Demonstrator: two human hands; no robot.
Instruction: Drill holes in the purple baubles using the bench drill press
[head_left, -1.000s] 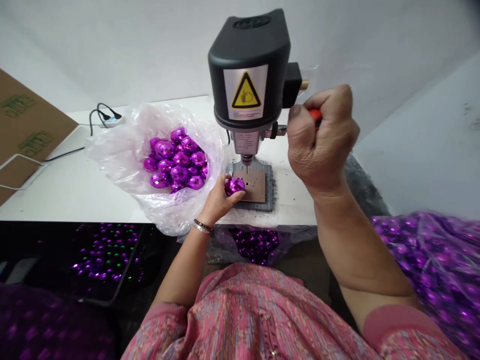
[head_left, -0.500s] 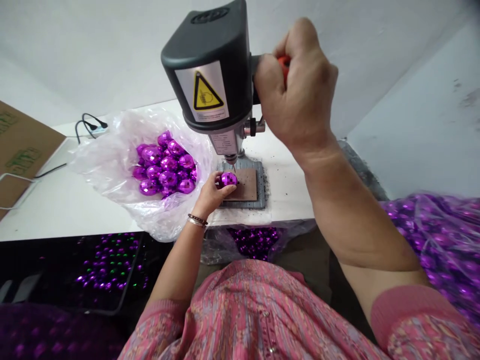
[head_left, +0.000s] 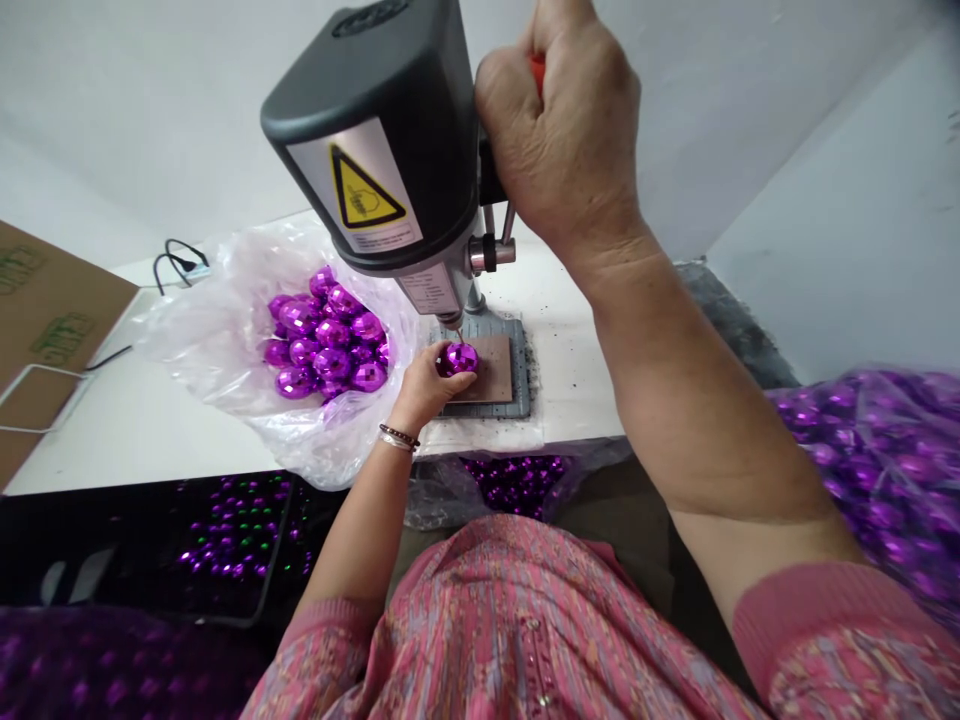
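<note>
My left hand (head_left: 430, 384) is closed around a shiny purple faceted ball (head_left: 463, 358), held over the brown board (head_left: 491, 372) on the grey base of a small drill press (head_left: 367, 140). The thin drill bit (head_left: 460, 335) comes down at the top of the ball; whether it has entered the surface I cannot tell. Up at the right side of the machine's dark housing, my right hand (head_left: 566, 130) grips the feed lever (head_left: 537, 72), of which a red part shows between the fingers.
Left of the drill press, an open plastic bag (head_left: 217, 350) holds several purple balls (head_left: 330, 335). A cardboard box (head_left: 45, 340) stands at the far left near a black cable. More purple balls fill a bag (head_left: 877, 460) at the right. Dark specks lie on the white table (head_left: 577, 395).
The drill bit has come down to the ball, and my right hand sits higher and further left in the picture. The view has shifted slightly. My left hand still holds the ball.
</note>
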